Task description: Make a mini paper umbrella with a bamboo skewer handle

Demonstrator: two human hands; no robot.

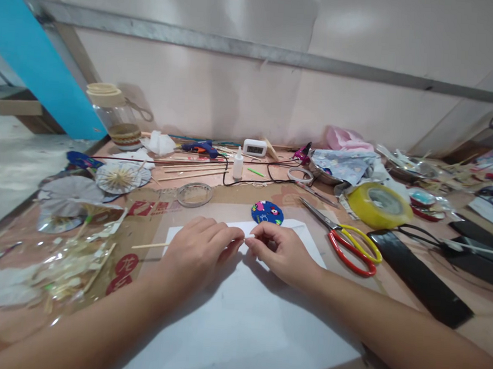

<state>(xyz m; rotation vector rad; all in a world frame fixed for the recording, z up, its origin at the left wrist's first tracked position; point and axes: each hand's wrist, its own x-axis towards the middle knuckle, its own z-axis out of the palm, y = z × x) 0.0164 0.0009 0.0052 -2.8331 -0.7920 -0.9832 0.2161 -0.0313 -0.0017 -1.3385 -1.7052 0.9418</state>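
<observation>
My left hand [198, 251] is closed around a thin wooden stick [148, 246], whose bare end sticks out to the left. Fingertips of my right hand [284, 256] pinch a small white piece [249, 236] at the spot where both hands nearly meet. Whether that piece is attached to the stick is hidden by my fingers. Both hands are over a white sheet of paper [237, 329]. Just beyond them lies a round blue patterned fabric disc [267, 212].
Red-and-yellow-handled scissors [353, 258], yellow tape [379, 205] and a black strip [422, 279] lie on the right. Behind are a small bottle [238, 166], a digital clock [255, 148] and a glue gun [201, 148]. Pleated fabric rounds [73, 193] and a clear jar [119, 118] stand left.
</observation>
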